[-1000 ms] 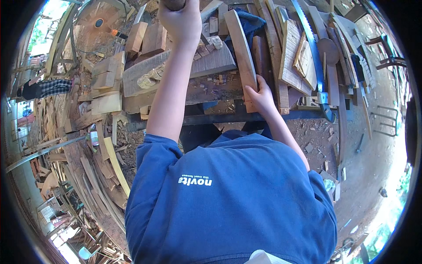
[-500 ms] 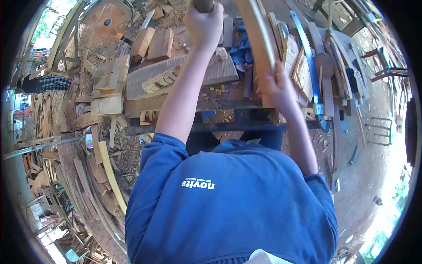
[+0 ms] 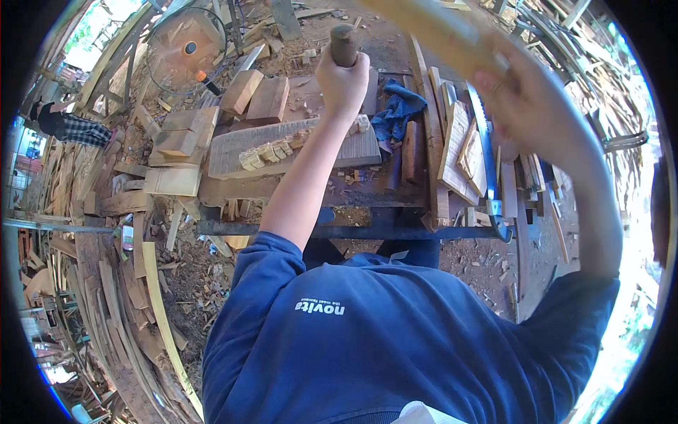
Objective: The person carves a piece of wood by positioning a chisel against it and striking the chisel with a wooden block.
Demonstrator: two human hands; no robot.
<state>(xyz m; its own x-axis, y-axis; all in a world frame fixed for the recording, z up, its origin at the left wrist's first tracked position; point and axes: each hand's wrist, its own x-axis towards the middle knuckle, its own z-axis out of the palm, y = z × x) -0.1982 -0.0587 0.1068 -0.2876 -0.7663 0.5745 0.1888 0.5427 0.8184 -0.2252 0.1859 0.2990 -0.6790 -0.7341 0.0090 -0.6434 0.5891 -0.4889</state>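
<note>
My left hand (image 3: 342, 85) is closed around an upright, round wooden tool handle (image 3: 344, 44), its dark end showing above the fist. Whatever lies below that grip is hidden by the hand. Up at the right, my right hand (image 3: 519, 92), smeared by motion, grips the near end of a long, pale wooden bar (image 3: 431, 28), which runs toward the top edge. Under my left forearm a grey plank (image 3: 229, 152) lies on the bench, with a pale, notched strip of carved wood (image 3: 272, 152) along it.
Wood blocks (image 3: 267, 99) stand behind the plank. A blue cloth (image 3: 399, 109) lies right of it, near boards (image 3: 459, 155) and a handsaw with a blue frame (image 3: 492, 184). A round fan (image 3: 189, 48) stands far left; another person (image 3: 78, 127) is beyond.
My right hand has swung up and to the right, lifting the wooden bar off the bench area. My left hand keeps its hold on the handle, now lower in view.
</note>
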